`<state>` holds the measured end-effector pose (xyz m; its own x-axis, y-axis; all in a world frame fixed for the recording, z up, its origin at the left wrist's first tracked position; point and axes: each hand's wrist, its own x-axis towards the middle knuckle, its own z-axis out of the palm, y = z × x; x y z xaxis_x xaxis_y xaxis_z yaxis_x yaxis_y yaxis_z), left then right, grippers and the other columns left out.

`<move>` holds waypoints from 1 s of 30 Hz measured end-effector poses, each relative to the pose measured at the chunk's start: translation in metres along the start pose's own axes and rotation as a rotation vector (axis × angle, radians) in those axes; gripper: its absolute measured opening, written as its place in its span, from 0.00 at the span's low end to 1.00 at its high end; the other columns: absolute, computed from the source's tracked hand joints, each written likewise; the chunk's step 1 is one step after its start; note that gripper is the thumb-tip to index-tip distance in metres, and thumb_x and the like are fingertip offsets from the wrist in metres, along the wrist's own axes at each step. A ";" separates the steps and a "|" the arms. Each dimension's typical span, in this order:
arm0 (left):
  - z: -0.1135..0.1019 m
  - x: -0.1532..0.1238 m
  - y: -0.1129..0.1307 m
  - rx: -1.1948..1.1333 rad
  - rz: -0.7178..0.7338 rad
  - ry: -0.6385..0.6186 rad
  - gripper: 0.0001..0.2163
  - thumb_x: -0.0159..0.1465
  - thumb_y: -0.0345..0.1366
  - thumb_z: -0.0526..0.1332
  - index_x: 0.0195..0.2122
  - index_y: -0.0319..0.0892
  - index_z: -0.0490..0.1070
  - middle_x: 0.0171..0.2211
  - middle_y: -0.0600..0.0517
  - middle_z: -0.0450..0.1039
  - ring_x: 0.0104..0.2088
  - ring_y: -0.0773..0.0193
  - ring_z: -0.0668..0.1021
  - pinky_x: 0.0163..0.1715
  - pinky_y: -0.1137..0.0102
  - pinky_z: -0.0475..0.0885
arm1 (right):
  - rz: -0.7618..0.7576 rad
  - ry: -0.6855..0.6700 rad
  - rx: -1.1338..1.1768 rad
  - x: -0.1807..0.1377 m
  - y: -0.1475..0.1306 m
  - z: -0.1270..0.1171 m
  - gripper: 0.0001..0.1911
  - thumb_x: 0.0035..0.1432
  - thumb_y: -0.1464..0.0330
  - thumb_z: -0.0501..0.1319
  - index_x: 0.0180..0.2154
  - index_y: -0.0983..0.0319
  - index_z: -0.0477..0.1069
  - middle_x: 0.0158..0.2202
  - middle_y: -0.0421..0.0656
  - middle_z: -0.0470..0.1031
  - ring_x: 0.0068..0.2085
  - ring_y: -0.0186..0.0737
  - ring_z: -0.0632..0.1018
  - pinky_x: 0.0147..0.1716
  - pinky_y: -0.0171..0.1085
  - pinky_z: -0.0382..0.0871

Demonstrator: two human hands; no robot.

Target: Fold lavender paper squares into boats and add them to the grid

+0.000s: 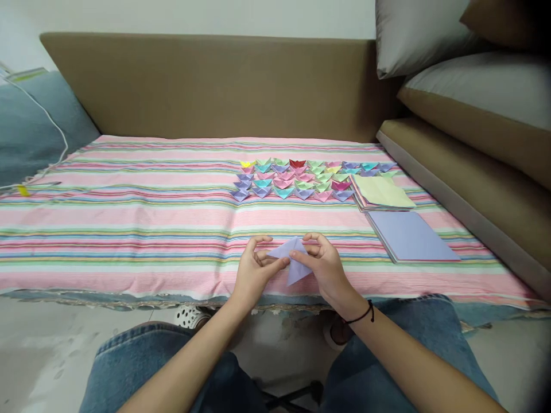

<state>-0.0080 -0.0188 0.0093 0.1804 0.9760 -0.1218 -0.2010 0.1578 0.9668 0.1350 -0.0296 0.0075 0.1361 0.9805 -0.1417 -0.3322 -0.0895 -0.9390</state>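
The right hand (329, 267) has its fingers closed narrowly on the lilac paper (297, 273), thumb pressed flat on the near face and the index finger along the upper edge. The left hand (256, 269) pinches the left side, its thumb near the middle and its other fingers curled partly behind. The paper is already folded into an angular shape, 1 point aimed left and 1 down toward the person, over the front part of the striped cloth (150, 221); whether it touches the cloth I can't tell.

To work the fold well, I'd let the right thumb anchor the layers while the left fingers line up the edges, then press the crease outward from the middle. Thin paper like this probably slips or wrinkles if the 2 hands pull apart.

Farther out, small folded shapes (284, 183) stand in close rows. To their right lie 2 paper stacks, 1 topped with a pale yellow sheet (383, 192), the other with a lilac sheet (415, 236). Beyond are piled cushions (477, 94).
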 end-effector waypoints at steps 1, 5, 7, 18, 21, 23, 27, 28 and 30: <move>0.000 0.000 0.000 0.005 0.005 0.003 0.24 0.47 0.35 0.70 0.40 0.43 0.58 0.19 0.58 0.75 0.21 0.67 0.77 0.25 0.75 0.70 | 0.002 -0.001 0.005 0.000 0.000 0.000 0.24 0.38 0.67 0.72 0.34 0.58 0.60 0.23 0.36 0.78 0.21 0.35 0.75 0.22 0.31 0.66; 0.002 0.000 0.000 -0.012 0.016 0.006 0.24 0.46 0.35 0.70 0.38 0.44 0.56 0.17 0.59 0.73 0.20 0.67 0.77 0.24 0.75 0.70 | 0.008 -0.016 0.028 -0.001 0.000 0.000 0.24 0.38 0.68 0.72 0.34 0.58 0.60 0.23 0.36 0.78 0.21 0.35 0.76 0.22 0.31 0.67; 0.003 0.000 0.001 -0.033 0.015 0.001 0.24 0.46 0.36 0.71 0.36 0.45 0.55 0.16 0.60 0.72 0.20 0.66 0.77 0.25 0.74 0.70 | 0.011 -0.021 0.039 -0.001 0.000 0.000 0.24 0.38 0.68 0.72 0.35 0.58 0.60 0.23 0.37 0.78 0.21 0.35 0.76 0.21 0.31 0.67; 0.003 0.001 -0.003 -0.034 0.034 -0.069 0.25 0.48 0.32 0.69 0.40 0.46 0.52 0.21 0.61 0.73 0.19 0.71 0.75 0.24 0.77 0.68 | 0.000 -0.018 0.036 -0.002 0.003 0.000 0.24 0.38 0.68 0.71 0.34 0.58 0.60 0.24 0.38 0.79 0.22 0.35 0.76 0.22 0.32 0.66; 0.001 0.000 -0.001 -0.029 0.026 -0.081 0.24 0.49 0.33 0.69 0.39 0.46 0.53 0.21 0.60 0.73 0.21 0.70 0.76 0.24 0.77 0.69 | 0.002 -0.028 0.027 -0.001 0.003 0.000 0.24 0.37 0.68 0.71 0.34 0.58 0.59 0.24 0.37 0.79 0.22 0.35 0.75 0.21 0.32 0.66; 0.000 0.000 0.001 -0.036 0.016 -0.098 0.24 0.50 0.34 0.69 0.39 0.45 0.53 0.22 0.59 0.75 0.23 0.68 0.77 0.26 0.75 0.71 | 0.008 -0.029 0.020 0.000 0.001 -0.001 0.25 0.37 0.68 0.72 0.34 0.58 0.59 0.23 0.36 0.78 0.21 0.35 0.75 0.21 0.32 0.66; -0.005 0.001 0.007 -0.023 0.006 -0.164 0.21 0.53 0.36 0.67 0.39 0.45 0.54 0.23 0.56 0.77 0.28 0.64 0.80 0.36 0.68 0.74 | 0.020 -0.051 -0.014 0.002 -0.006 -0.003 0.25 0.37 0.67 0.72 0.34 0.58 0.59 0.21 0.35 0.77 0.18 0.33 0.73 0.19 0.30 0.62; -0.006 0.002 0.009 -0.015 0.011 -0.189 0.20 0.54 0.36 0.66 0.39 0.44 0.54 0.24 0.56 0.77 0.29 0.63 0.81 0.37 0.66 0.74 | 0.022 -0.060 -0.020 0.003 -0.008 -0.004 0.25 0.37 0.67 0.72 0.34 0.58 0.59 0.21 0.35 0.77 0.18 0.33 0.72 0.18 0.30 0.62; -0.009 0.003 0.010 -0.004 0.023 -0.232 0.18 0.56 0.38 0.65 0.39 0.44 0.54 0.25 0.54 0.78 0.31 0.61 0.81 0.39 0.64 0.74 | 0.028 -0.072 -0.026 0.004 -0.010 -0.004 0.25 0.38 0.67 0.71 0.34 0.58 0.58 0.21 0.35 0.77 0.17 0.32 0.72 0.18 0.29 0.61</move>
<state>-0.0178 -0.0133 0.0171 0.3925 0.9187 -0.0441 -0.2110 0.1366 0.9679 0.1430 -0.0258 0.0150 0.0597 0.9875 -0.1459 -0.3100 -0.1206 -0.9431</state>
